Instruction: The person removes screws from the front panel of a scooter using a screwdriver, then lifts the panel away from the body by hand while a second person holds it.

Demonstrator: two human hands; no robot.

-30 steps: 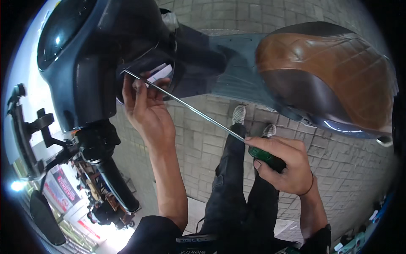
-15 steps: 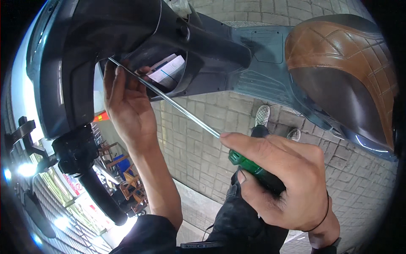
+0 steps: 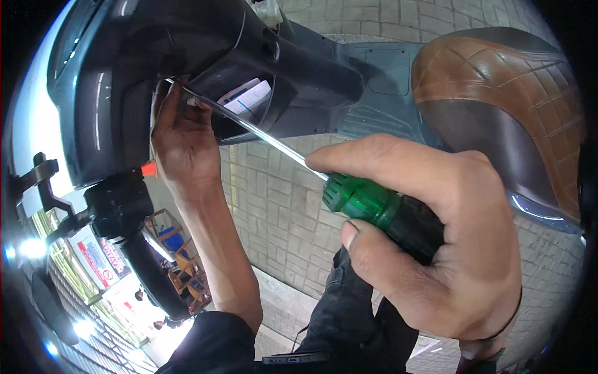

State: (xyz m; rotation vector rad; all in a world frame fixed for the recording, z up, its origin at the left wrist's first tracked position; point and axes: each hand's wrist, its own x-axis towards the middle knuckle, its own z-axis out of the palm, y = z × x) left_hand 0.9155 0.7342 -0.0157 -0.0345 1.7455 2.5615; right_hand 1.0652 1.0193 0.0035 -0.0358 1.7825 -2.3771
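My right hand is wrapped round the green and black handle of a screwdriver, with the forefinger stretched along toward the shaft. The long metal shaft slants up and left to the underside of the dark scooter front panel. There my left hand is raised, palm toward me, its bent fingers closed about the shaft near the tip. The very tip and what it touches are hidden by the panel and the fingers.
An open storage pocket in the panel holds papers. The handlebar grip and a lever hang at left. At right is a brown quilted seat, with a grey footboard before it. Paving lies below.
My right hand and the screwdriver handle have come closer to the view and slightly up, showing more of the handle. My left hand stays at the shaft's far end.
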